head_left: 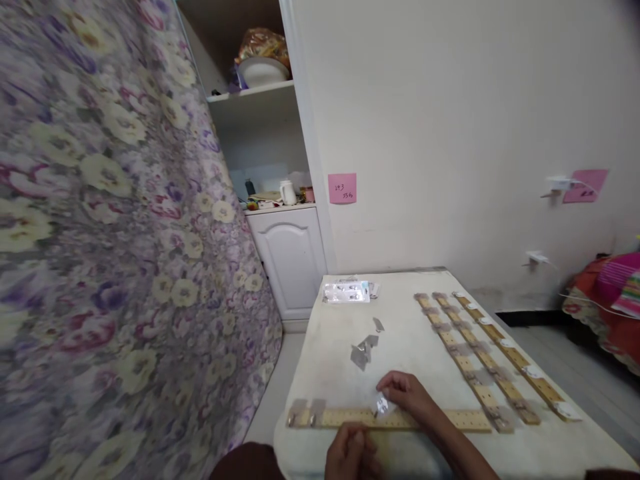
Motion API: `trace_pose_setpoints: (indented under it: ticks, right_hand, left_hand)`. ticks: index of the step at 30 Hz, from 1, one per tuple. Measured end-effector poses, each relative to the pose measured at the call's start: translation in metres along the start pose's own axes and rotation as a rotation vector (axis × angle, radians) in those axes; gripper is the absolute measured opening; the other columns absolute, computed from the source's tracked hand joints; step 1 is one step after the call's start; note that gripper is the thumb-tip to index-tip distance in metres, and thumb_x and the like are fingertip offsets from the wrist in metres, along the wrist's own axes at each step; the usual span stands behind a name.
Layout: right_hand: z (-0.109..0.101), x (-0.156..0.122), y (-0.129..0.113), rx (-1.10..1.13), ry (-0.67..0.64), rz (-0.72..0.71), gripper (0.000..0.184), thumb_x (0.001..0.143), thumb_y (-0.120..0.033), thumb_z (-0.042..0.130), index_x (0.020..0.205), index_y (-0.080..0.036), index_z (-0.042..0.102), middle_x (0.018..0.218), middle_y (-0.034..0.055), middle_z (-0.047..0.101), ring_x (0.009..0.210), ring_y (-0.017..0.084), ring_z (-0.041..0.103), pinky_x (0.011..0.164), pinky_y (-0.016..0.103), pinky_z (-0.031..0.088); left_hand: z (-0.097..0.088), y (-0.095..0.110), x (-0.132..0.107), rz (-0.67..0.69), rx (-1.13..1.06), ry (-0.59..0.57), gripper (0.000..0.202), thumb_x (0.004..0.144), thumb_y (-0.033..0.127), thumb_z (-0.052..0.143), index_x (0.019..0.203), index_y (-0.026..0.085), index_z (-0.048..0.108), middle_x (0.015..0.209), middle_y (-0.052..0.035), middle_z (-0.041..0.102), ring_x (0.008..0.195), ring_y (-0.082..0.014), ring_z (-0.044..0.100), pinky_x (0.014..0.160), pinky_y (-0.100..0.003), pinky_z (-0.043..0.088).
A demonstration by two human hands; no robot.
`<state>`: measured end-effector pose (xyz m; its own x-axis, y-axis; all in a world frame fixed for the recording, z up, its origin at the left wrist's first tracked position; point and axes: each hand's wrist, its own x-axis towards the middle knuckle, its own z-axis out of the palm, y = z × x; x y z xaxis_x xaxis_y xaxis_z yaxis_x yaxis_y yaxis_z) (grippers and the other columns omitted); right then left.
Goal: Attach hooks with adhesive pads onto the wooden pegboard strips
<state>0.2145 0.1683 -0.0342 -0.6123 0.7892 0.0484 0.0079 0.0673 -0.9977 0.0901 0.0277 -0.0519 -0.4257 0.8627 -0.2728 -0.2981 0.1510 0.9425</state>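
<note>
My right hand (401,392) pinches a small clear plastic piece (384,404) with shiny spots, just over a wooden strip (345,419) with rows of holes. The strip lies crosswise near the table's front side. At its left end, two small clear pieces with metal bits (313,415) sit on it. My left hand (347,452) is closed, fingers curled, in front of the strip's near edge; whatever it may hold is hidden. Beyond the hands lie several loose grey, see-through pieces (364,351) on the white table (330,360).
Three more wooden strips, including one at the far right (520,360), lie lengthwise with several pieces attached. Clear packets (346,292) rest at the table's back left. A floral curtain (125,233) hangs at left, beside a white cabinet (290,260). The wall stands behind.
</note>
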Motion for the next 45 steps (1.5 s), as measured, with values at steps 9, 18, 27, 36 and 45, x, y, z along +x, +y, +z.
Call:
trace_pose_setpoints:
  ticks: [9,18,27,36,45]
  right_hand:
    - [0.028,-0.013,-0.008,-0.048,-0.147,-0.045,0.019,0.069,-0.026,0.058,0.081,-0.015,0.069,0.067,0.0010,0.066,0.064,0.014,0.057,0.060,0.023,0.041]
    - [0.041,-0.010,0.005,-0.175,-0.090,-0.006,0.014,0.069,-0.022,0.054,0.076,-0.015,0.064,0.060,-0.0023,0.059,0.059,0.013,0.053,0.056,0.021,0.039]
    - [0.075,0.012,0.006,-0.497,-0.038,-0.013,0.014,0.064,-0.019,0.057,0.077,-0.019,0.063,0.061,-0.0034,0.058,0.061,0.013,0.052,0.058,0.021,0.036]
    - [0.090,0.028,0.024,-0.673,-0.049,0.010,0.018,0.066,-0.018,0.053,0.081,-0.021,0.063,0.076,0.0004,0.063,0.072,0.015,0.057,0.068,0.023,0.039]
    - [0.094,0.031,0.040,-0.680,-0.047,-0.008,0.019,0.068,-0.018,0.051,0.083,-0.020,0.062,0.077,0.0013,0.061,0.073,0.015,0.056,0.069,0.024,0.040]
  left_hand:
    - [0.000,-0.004,-0.003,-0.108,-0.146,-0.056,0.050,0.052,0.060,0.071,0.071,0.020,0.048,0.056,0.0030,0.063,0.037,-0.0090,0.053,0.035,-0.018,0.032]
    - [-0.019,-0.013,0.002,-0.119,-0.150,0.099,0.051,0.051,0.060,0.072,0.068,0.019,0.048,0.055,0.0026,0.063,0.038,-0.0083,0.053,0.036,-0.017,0.031]
    - [-0.032,-0.014,0.010,-0.127,-0.220,0.236,0.045,0.052,0.055,0.072,0.063,0.018,0.050,0.053,0.0007,0.062,0.038,-0.0095,0.053,0.038,-0.018,0.034]
    - [-0.036,-0.019,0.020,-0.189,-0.363,0.295,0.040,0.054,0.047,0.075,0.065,0.019,0.048,0.048,0.0015,0.061,0.035,-0.0091,0.052,0.034,-0.016,0.031]
    - [-0.034,-0.019,0.022,-0.208,-0.327,0.363,0.036,0.058,0.047,0.069,0.068,0.021,0.047,0.046,0.0033,0.060,0.032,-0.0105,0.051,0.032,-0.018,0.029]
